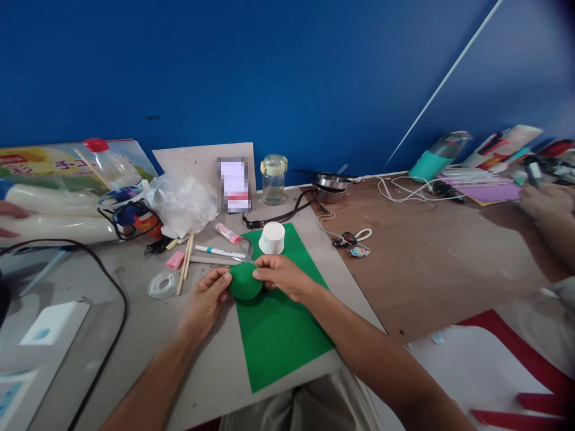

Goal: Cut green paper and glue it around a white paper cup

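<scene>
A round green paper disc is held up between my two hands. My left hand pinches its left edge, and my right hand grips the right edge between thumb and fingers. Beneath them lies a large green paper sheet. An upturned white paper cup stands on the sheet's far end, just beyond my right hand. Scissors lie partly hidden behind the disc, beside a white marker.
Wooden sticks, a tape roll and a pink glue stick lie to the left. A phone leans at the back near a glass jar. Another person's hand shows at far right. A black cable crosses the left side.
</scene>
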Demonstrator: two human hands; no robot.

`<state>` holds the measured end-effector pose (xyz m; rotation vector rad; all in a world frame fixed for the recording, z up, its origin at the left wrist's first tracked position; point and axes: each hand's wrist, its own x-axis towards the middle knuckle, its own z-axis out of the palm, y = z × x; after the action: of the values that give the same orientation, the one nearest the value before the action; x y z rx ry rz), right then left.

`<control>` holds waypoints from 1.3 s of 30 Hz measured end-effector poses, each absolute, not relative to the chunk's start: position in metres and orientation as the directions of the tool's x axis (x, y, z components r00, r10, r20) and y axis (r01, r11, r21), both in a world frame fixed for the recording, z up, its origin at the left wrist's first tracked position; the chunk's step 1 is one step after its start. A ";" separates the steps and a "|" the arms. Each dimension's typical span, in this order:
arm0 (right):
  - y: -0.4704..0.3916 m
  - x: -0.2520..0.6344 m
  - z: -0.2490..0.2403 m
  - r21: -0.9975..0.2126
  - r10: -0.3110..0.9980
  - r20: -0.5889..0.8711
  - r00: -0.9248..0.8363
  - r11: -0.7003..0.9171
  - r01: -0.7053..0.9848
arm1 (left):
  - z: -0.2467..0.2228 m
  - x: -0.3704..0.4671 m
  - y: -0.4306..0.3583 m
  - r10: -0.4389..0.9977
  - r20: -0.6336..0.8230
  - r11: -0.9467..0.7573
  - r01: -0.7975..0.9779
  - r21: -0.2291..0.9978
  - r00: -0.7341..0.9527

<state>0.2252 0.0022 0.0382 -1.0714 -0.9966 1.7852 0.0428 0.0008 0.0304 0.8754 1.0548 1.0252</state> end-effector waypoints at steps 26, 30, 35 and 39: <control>0.040 0.199 0.090 -0.647 0.968 0.213 -0.135 0.243 0.722 | 0.017 0.043 0.004 0.969 -0.008 -0.028 0.143 0.989 0.247; 0.069 0.168 0.087 -0.336 0.962 0.135 -0.238 0.271 0.902 | 0.014 0.042 0.003 0.965 0.030 -0.090 0.221 0.971 0.260; 0.098 0.144 0.073 -0.152 0.959 0.056 -0.279 0.284 0.947 | 0.016 0.039 0.002 0.963 0.084 -0.179 0.378 0.908 0.255; 0.110 0.137 0.067 -0.152 0.958 0.012 -0.287 0.286 0.946 | 0.018 0.039 0.002 0.956 0.110 -0.226 0.443 0.868 0.271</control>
<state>0.1367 0.1104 0.0672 -1.8114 -2.4369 0.1752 0.0388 0.0016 0.0179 1.8023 1.2725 0.8768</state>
